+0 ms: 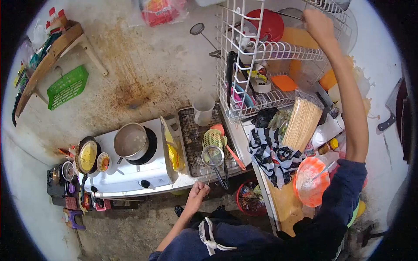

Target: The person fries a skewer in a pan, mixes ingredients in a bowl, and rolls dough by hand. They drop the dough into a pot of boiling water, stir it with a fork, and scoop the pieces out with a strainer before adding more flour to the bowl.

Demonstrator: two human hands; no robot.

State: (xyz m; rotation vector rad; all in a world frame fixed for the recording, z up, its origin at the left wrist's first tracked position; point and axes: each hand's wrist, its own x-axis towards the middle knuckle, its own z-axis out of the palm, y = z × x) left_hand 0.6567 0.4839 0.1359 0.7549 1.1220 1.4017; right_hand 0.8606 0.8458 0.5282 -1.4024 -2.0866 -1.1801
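1. Head view: the right hand is reaching up into the white wire dish rack, fingers curling around its upper rail near a red bowl draining there.
2. The left hand is hanging low, loosely closed, apparently pinching thin sticks just below the metal strainer lying on the wire tray.
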